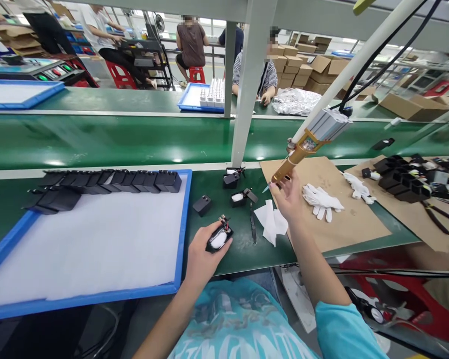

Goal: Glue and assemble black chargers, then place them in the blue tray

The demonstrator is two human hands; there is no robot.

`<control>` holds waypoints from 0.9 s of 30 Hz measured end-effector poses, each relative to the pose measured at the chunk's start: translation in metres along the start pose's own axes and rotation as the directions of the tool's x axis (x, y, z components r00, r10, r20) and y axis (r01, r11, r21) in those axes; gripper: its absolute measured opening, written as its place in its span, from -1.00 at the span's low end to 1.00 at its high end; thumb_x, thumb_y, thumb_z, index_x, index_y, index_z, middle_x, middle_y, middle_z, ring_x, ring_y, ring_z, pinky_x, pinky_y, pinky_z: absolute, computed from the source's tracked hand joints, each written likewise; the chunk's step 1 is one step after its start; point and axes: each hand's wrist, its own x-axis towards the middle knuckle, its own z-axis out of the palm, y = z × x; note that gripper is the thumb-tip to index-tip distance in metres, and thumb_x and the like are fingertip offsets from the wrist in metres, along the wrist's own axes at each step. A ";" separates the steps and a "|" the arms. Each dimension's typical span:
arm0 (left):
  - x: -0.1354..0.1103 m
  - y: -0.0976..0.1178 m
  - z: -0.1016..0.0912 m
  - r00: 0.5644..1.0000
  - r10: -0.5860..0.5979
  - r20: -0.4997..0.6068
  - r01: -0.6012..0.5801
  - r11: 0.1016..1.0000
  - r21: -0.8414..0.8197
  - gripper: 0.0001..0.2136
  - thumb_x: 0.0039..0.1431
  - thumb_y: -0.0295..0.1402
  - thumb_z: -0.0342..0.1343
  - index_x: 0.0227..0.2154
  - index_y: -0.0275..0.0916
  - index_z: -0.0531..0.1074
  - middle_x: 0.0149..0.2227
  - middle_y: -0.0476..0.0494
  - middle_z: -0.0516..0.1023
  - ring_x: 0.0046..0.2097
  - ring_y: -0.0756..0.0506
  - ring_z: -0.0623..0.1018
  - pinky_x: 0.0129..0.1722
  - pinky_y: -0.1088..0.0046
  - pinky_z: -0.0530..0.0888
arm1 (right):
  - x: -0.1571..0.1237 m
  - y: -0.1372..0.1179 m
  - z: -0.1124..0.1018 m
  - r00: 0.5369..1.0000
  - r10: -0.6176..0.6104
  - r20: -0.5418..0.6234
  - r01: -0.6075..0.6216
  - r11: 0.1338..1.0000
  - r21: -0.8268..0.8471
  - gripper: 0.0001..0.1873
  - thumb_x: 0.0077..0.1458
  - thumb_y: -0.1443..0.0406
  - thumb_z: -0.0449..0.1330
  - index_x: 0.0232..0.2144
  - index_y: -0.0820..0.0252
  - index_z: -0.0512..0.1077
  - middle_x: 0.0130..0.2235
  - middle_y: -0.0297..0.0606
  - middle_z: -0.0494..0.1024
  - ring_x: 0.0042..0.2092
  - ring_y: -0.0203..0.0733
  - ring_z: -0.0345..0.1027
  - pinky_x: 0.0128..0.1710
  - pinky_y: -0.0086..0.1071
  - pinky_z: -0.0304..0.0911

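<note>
Near the table's front edge, my left hand (205, 251) grips a small open black plastic case (220, 239). A white oval part and short wires show inside it. My right hand (290, 199) is raised with its fingers closed around the lower end of a gold-coloured dispenser (292, 162), whose thin pale-blue nozzle (266, 188) points down to the left. Between the hands lie black tweezers (253, 223) and a folded white paper wipe (271, 222). Further back sit a black cover (202, 205), another opened case (238, 198) and a case with wires (231, 178).
A blue-rimmed tray (185, 224) on the left holds a row of black cases (130, 180). White gloves (322, 201) lie on brown cardboard (347, 224). Black housings (404, 179) and pliers (436, 217) are at right. A post (243, 89) rises behind; a person (254, 75) sits opposite.
</note>
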 end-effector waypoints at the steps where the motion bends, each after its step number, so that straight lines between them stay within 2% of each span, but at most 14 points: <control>1: 0.002 0.002 -0.002 0.999 0.047 -0.017 -0.047 0.999 0.003 -0.60 0.13 -0.37 0.25 0.04 -0.10 0.39 -0.10 -0.10 0.56 -0.15 -0.09 0.55 -0.18 0.37 0.52 | -0.005 0.000 -0.002 0.996 -0.075 -0.044 0.069 0.990 -0.121 -0.29 0.15 0.22 0.18 0.28 0.05 0.00 0.19 -0.01 0.29 0.15 0.01 0.32 0.11 0.00 0.32; 3: 0.006 0.006 -0.006 0.988 0.147 -0.045 -0.147 0.989 0.014 -0.57 0.12 -0.42 0.25 0.06 -0.09 0.37 -0.03 -0.13 0.54 -0.10 -0.11 0.52 -0.13 0.33 0.50 | -0.020 0.000 -0.005 0.964 -0.263 -0.019 0.245 0.920 -0.306 -0.29 0.14 0.32 0.18 0.29 0.06 0.04 0.15 -0.02 0.36 0.16 0.03 0.29 0.13 -0.01 0.30; 5: 0.008 0.009 -0.010 0.974 0.219 -0.054 -0.218 0.975 0.031 -0.55 0.10 -0.47 0.25 0.07 -0.09 0.36 0.02 -0.15 0.53 -0.05 -0.14 0.50 -0.09 0.27 0.49 | -0.037 -0.001 -0.007 0.888 -0.407 0.215 0.459 0.819 -0.346 -0.42 0.16 0.43 0.12 0.22 0.04 0.19 0.03 -0.11 0.49 0.06 -0.03 0.38 0.03 -0.12 0.38; 6: 0.009 0.011 -0.012 0.970 0.239 -0.053 -0.237 0.971 0.041 -0.54 0.10 -0.49 0.25 0.06 -0.10 0.36 0.03 -0.16 0.53 -0.04 -0.15 0.49 -0.08 0.25 0.48 | -0.045 -0.001 -0.008 0.820 -0.437 0.371 0.555 0.765 -0.325 -0.46 0.16 0.48 0.08 0.17 0.04 0.27 -0.01 -0.15 0.54 -0.01 -0.05 0.42 -0.04 -0.16 0.40; 8: 0.010 0.014 -0.014 0.963 0.266 -0.050 -0.263 0.963 0.059 -0.53 0.09 -0.52 0.26 0.06 -0.11 0.37 0.03 -0.17 0.53 -0.04 -0.16 0.48 -0.08 0.23 0.47 | -0.055 0.000 -0.008 0.659 -0.413 0.629 0.688 0.669 -0.282 -0.51 0.15 0.54 0.03 0.07 0.09 0.38 0.01 -0.16 0.55 -0.06 -0.05 0.43 -0.12 -0.16 0.41; 10: 0.010 0.017 -0.016 0.959 0.280 -0.049 -0.276 0.958 0.078 -0.52 0.08 -0.53 0.26 0.07 -0.11 0.37 0.04 -0.18 0.53 -0.04 -0.16 0.47 -0.08 0.22 0.46 | -0.059 0.002 -0.007 0.540 -0.364 0.759 0.757 0.603 -0.249 -0.56 0.17 0.54 0.00 0.03 0.17 0.42 0.05 -0.11 0.54 -0.05 -0.01 0.42 -0.16 -0.14 0.41; 13: 0.011 0.019 -0.015 0.956 0.288 -0.056 -0.281 0.953 0.111 -0.53 0.09 -0.54 0.24 0.07 -0.11 0.37 0.04 -0.18 0.53 -0.06 -0.15 0.47 -0.08 0.21 0.46 | -0.057 0.008 -0.005 0.463 -0.374 0.804 0.783 0.597 -0.173 -0.63 0.23 0.49 -0.01 0.02 0.25 0.43 -0.02 -0.04 0.56 -0.09 -0.05 0.43 -0.20 -0.17 0.43; 15: 0.012 0.019 -0.014 0.955 0.289 -0.061 -0.279 0.950 0.137 -0.55 0.11 -0.53 0.23 0.07 -0.10 0.38 0.05 -0.18 0.52 -0.07 -0.15 0.47 -0.08 0.21 0.45 | -0.054 0.008 -0.006 0.483 -0.426 0.765 0.761 0.636 -0.127 -0.66 0.25 0.46 0.00 0.00 0.23 0.44 -0.09 -0.04 0.58 -0.12 -0.08 0.45 -0.22 -0.20 0.44; 16: 0.013 0.019 -0.014 0.955 0.289 -0.064 -0.277 0.949 0.150 -0.55 0.12 -0.53 0.22 0.07 -0.10 0.39 0.05 -0.18 0.52 -0.07 -0.15 0.47 -0.07 0.21 0.45 | -0.054 0.004 -0.007 0.524 -0.454 0.720 0.736 0.668 -0.114 -0.67 0.24 0.45 0.02 -0.02 0.21 0.44 -0.12 -0.05 0.58 -0.14 -0.09 0.46 -0.23 -0.21 0.44; 19: 0.015 0.019 -0.014 0.953 0.292 -0.076 -0.274 0.944 0.182 -0.58 0.13 -0.52 0.20 0.06 -0.10 0.39 0.05 -0.19 0.53 -0.07 -0.16 0.48 -0.07 0.20 0.44 | -0.061 -0.021 -0.011 0.743 -0.482 0.464 0.557 0.830 -0.031 -0.70 0.18 0.45 0.12 -0.05 0.12 0.42 -0.20 -0.11 0.59 -0.20 -0.11 0.50 -0.27 -0.23 0.47; 21: 0.016 0.021 -0.014 0.952 0.294 -0.088 -0.272 0.942 0.196 -0.59 0.14 -0.50 0.20 0.05 -0.10 0.40 0.04 -0.19 0.53 -0.07 -0.16 0.48 -0.07 0.20 0.44 | -0.073 -0.047 -0.014 0.885 -0.387 0.257 0.353 0.920 0.170 -0.64 0.14 0.45 0.15 -0.03 0.05 0.35 -0.21 -0.15 0.60 -0.22 -0.11 0.54 -0.28 -0.20 0.51; 22: 0.016 0.022 -0.014 0.951 0.296 -0.091 -0.273 0.941 0.201 -0.60 0.14 -0.49 0.20 0.05 -0.10 0.41 0.04 -0.19 0.54 -0.07 -0.16 0.49 -0.07 0.20 0.44 | -0.080 -0.060 -0.014 0.928 -0.321 0.189 0.255 0.917 0.307 -0.63 0.15 0.45 0.14 -0.02 0.01 0.31 -0.21 -0.17 0.61 -0.22 -0.11 0.56 -0.30 -0.18 0.52; 24: 0.018 0.024 -0.013 0.948 0.303 -0.094 -0.279 0.937 0.209 -0.62 0.14 -0.48 0.20 0.04 -0.11 0.42 0.03 -0.19 0.54 -0.08 -0.16 0.49 -0.07 0.20 0.43 | -0.094 -0.084 -0.012 0.956 -0.257 0.138 0.159 0.856 0.492 -0.63 0.16 0.43 0.12 -0.01 -0.02 0.27 -0.21 -0.18 0.64 -0.22 -0.07 0.59 -0.31 -0.12 0.55; 27: 0.019 0.028 -0.013 0.941 0.325 -0.091 -0.301 0.930 0.210 -0.62 0.14 -0.50 0.21 0.02 -0.13 0.42 0.02 -0.20 0.55 -0.07 -0.16 0.49 -0.06 0.20 0.42 | -0.107 -0.102 -0.004 0.954 -0.273 0.124 0.161 0.814 0.558 -0.64 0.16 0.42 0.11 -0.02 0.00 0.29 -0.24 -0.18 0.66 -0.23 -0.05 0.60 -0.31 -0.12 0.56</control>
